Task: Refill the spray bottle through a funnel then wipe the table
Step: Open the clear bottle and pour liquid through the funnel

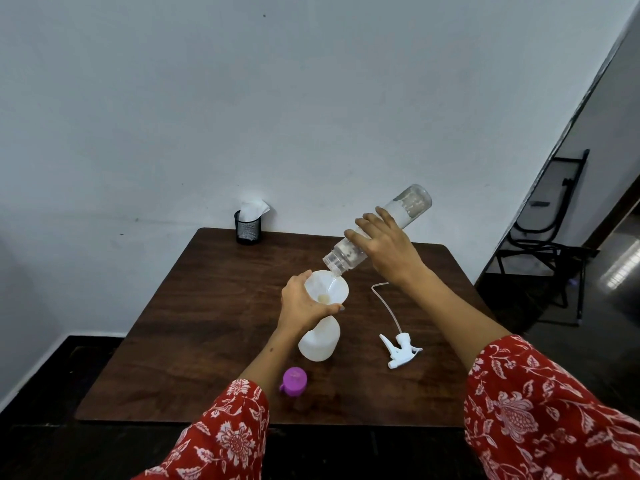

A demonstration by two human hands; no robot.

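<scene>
Head view: pouring step — right hand (384, 244) grips tilted clear bottle (377, 230), left hand (304, 303) clasps funnel (329, 287) on spray bottle (320, 341); next, level off before overflow.

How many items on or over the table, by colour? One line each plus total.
White: 4 - funnel, spray bottle, trigger sprayer head, tissue
Clear: 1 - water bottle, tipped over the funnel
Purple: 1 - cap
Black: 1 - mesh cup
Total: 7

One head-worn wide-angle view, forward and down, close over the table (194, 341).
</scene>
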